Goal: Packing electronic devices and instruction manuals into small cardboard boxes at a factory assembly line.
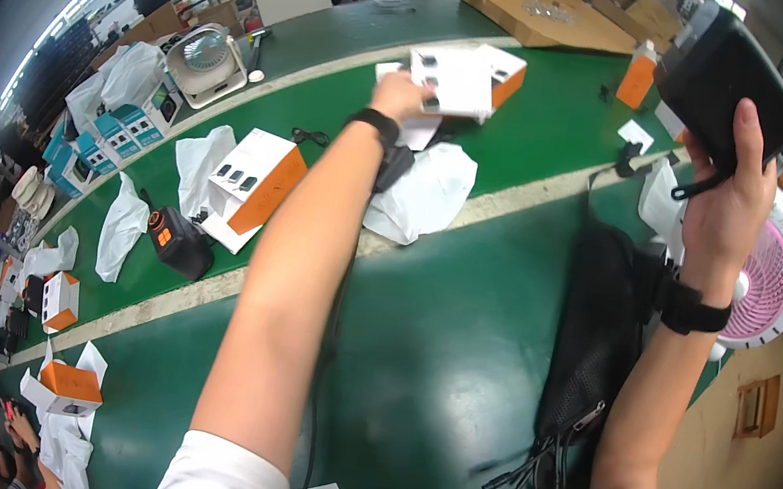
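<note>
In my right hand (734, 193), raised at the upper right, is a black rounded rectangular device (734, 88) with a short strap loop at its lower edge. My left hand (400, 96) reaches forward to the green belt, its fingers closed on the near left edge of a white carton (462, 82) with dark pictures. A white-and-orange box (504, 72) stands right behind that carton. Just below the left hand lie a white plastic bag (426, 194) and a dark object partly hidden by my wrist.
Along the belt stand another white-and-orange box (255, 180), a black-and-orange device (179, 245) and several teal boxes (116, 136). A black mesh pouch (588, 342) lies near my right forearm, beside a pink fan (773, 273). Flattened cardboard (543, 21) lies at the back.
</note>
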`<state>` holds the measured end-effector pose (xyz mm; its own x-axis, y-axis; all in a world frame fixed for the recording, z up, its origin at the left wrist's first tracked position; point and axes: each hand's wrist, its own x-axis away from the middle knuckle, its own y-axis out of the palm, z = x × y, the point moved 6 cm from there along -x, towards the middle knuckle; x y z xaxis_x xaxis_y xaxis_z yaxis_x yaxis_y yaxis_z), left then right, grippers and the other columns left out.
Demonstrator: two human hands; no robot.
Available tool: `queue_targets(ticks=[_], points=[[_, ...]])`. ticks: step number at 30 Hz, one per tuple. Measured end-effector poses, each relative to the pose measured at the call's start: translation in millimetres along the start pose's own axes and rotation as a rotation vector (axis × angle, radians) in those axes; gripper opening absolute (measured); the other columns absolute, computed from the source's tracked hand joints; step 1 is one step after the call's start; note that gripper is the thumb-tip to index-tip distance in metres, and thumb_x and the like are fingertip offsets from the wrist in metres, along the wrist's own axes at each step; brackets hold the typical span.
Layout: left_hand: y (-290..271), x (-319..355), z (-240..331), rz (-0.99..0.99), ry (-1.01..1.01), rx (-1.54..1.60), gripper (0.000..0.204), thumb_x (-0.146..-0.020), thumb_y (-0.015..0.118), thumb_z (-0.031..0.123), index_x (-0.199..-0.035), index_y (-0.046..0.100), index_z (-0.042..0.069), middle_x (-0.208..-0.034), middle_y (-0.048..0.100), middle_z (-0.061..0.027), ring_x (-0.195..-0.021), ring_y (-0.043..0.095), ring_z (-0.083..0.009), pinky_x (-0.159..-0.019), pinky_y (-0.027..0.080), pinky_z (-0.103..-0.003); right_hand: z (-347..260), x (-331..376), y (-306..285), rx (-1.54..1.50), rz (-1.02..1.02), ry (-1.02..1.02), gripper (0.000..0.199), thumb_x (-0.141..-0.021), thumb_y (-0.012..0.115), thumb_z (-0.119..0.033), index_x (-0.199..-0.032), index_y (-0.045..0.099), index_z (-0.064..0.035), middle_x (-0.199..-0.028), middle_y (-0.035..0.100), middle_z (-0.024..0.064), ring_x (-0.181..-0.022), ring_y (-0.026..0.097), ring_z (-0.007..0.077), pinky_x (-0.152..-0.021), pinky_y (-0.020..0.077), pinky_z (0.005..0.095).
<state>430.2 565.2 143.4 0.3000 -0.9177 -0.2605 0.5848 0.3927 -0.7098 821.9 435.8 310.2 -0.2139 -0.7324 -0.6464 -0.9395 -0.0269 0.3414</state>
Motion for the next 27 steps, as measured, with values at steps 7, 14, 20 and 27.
queue_targets(ticks=[7, 14, 20, 27], points=[[-92, 95, -26, -0.291, -0.327, 1.532, 0.021, -0.098, 0.038, 0.030, -0.093, 0.050, 0.013, -0.078, 0.049, -0.0016, -0.064, 0.039, -0.0142, -0.058, 0.033, -0.028, 14, -2, 6, -0.143, -0.117, 0.098, 0.033, -0.085, 0.064, -0.024, -0.106, 0.057, -0.0005, -0.098, 0.062, 0.0061, -0.085, 0.063, 0.0145, -0.069, 0.0547, 0.0274], [-146, 156, -15, -0.432, -0.135, 1.546, 0.028, -0.093, 0.042, 0.032, -0.109, 0.052, 0.011, -0.103, 0.056, -0.0078, -0.079, 0.051, -0.0193, -0.062, 0.036, -0.029, 31, 42, 52, -0.114, -0.332, 0.270, 0.040, -0.075, 0.073, -0.022, -0.102, 0.057, 0.0027, -0.093, 0.062, 0.0096, -0.078, 0.063, 0.0157, -0.068, 0.0551, 0.0288], [-189, 202, -2, 0.147, -0.249, 1.178, 0.031, -0.093, 0.047, 0.024, -0.111, 0.053, 0.000, -0.108, 0.060, -0.0107, -0.095, 0.058, -0.0206, -0.085, 0.046, -0.036, 56, 74, 71, -0.124, -0.413, 0.437, 0.041, -0.078, 0.071, -0.023, -0.105, 0.055, 0.0023, -0.096, 0.061, 0.0076, -0.082, 0.061, 0.0149, -0.078, 0.0527, 0.0315], [-191, 257, 13, -0.109, -0.129, -0.207, 0.027, -0.087, 0.057, 0.022, -0.084, 0.063, -0.004, -0.091, 0.065, -0.0115, -0.079, 0.059, -0.0217, -0.070, 0.045, -0.032, 68, 72, 54, -0.047, -0.358, 0.486, 0.040, -0.082, 0.066, -0.028, -0.107, 0.055, 0.0001, -0.099, 0.060, 0.0072, -0.088, 0.061, 0.0149, -0.075, 0.0529, 0.0298]])
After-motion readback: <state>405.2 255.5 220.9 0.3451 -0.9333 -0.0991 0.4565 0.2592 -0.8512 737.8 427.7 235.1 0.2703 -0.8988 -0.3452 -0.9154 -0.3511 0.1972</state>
